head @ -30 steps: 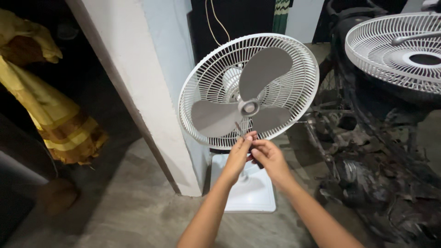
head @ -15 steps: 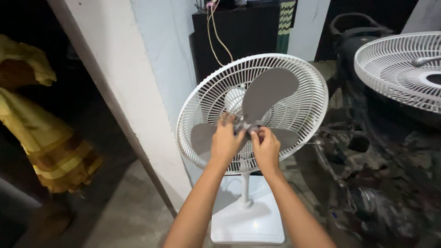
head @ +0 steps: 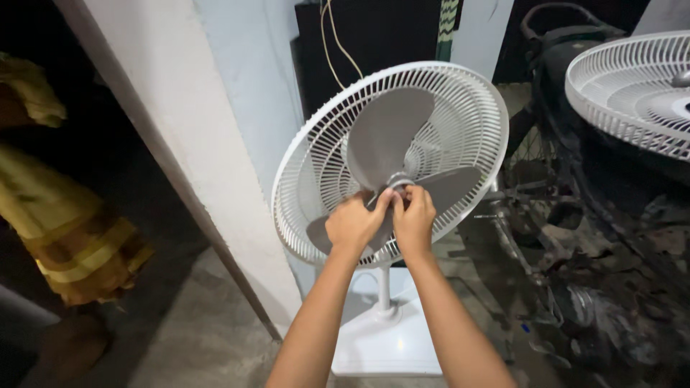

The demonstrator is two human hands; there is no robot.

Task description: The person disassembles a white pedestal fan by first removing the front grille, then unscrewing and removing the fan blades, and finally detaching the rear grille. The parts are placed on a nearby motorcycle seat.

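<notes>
From the head camera I look down along two bare forearms that reach forward to a white pedestal fan (head: 388, 165) standing on a concrete floor (head: 208, 338). The fan's front cover is off, so its three grey blades (head: 388, 133) show bare against the white rear grille (head: 467, 115). My left hand (head: 353, 224) is curled closed at the centre of the blades, its fingertips pinching at the small grey hub (head: 399, 179); whether it grips a separate small part there I cannot tell. My right hand (head: 415, 219) sits just beside it, touching it, fingers also bent closed on the same hub from the right side. Below the hands the thin white pole (head: 385, 287) runs down to a flat square white base (head: 392, 345) on the floor. To the left of the fan rises a white wall corner (head: 187, 122), and further left in the dark hangs yellow striped cloth (head: 72, 237). A pale cable (head: 338, 43) dangles behind the fan against a dark opening. On the right, a second white fan grille (head: 632, 93) rests on a dark, dirty motorcycle (head: 596, 251), well apart from both hands.
</notes>
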